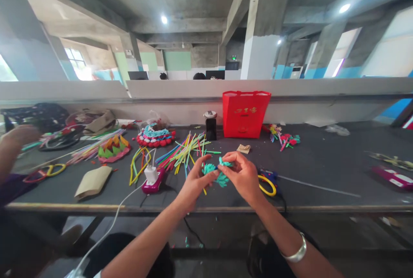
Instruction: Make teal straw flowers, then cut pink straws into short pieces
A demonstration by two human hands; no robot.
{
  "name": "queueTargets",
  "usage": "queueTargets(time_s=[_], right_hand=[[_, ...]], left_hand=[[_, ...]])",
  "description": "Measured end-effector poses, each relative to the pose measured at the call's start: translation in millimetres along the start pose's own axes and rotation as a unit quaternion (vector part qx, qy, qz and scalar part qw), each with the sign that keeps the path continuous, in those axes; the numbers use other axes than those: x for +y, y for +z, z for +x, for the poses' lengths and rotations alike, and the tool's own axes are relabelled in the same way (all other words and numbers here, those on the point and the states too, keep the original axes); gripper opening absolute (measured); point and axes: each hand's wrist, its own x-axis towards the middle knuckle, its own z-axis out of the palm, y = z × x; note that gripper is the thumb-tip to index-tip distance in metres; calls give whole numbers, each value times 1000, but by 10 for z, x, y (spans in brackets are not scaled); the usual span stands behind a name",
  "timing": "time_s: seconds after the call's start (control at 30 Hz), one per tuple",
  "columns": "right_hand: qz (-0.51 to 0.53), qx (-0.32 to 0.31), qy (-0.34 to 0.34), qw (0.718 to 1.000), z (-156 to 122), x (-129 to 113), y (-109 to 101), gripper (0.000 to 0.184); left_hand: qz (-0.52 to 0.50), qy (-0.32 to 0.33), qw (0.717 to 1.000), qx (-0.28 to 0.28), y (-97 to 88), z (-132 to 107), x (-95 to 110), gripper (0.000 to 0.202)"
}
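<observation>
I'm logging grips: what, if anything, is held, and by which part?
Teal craft piece: left hand near its middle, right hand at its upper tuft; exact spots hidden.

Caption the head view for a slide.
Left fingers and right fingers hold teal petals at a dark table, with coloured sticks and a red bag beyond.

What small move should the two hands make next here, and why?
Probably the right hand should ease the upper teal petal-like cluster toward the left teal petal-like cluster while the left hand steadies that one. Each hand holds one cluster, and the two are close together; whether they are already joined is hidden.
</observation>
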Motion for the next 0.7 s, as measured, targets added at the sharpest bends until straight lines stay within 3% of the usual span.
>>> queueTargets(time_s=[0.17,0.27,0.33,0.47,0.7], right_hand=[[-32,-17,-14,999,345,327,-18,10],[-23,-64,19,998,457,482,-26,14],[17,-94,66,993,496,594,-28,31],[91,-104,120,983,509,835,-11,60],[182,-116,241,946,460,1024,34,50]], left_hand=[[-117,-41,990,-62,-66,509,-174,50],[-106,-52,992,-37,-107,725,-347,37],[-84,-44,995,-6,-154,824,-447,33],[-59,-36,996,59,-278,928,-548,31],[-62,-102,991,59,-347,908,-595,34]])
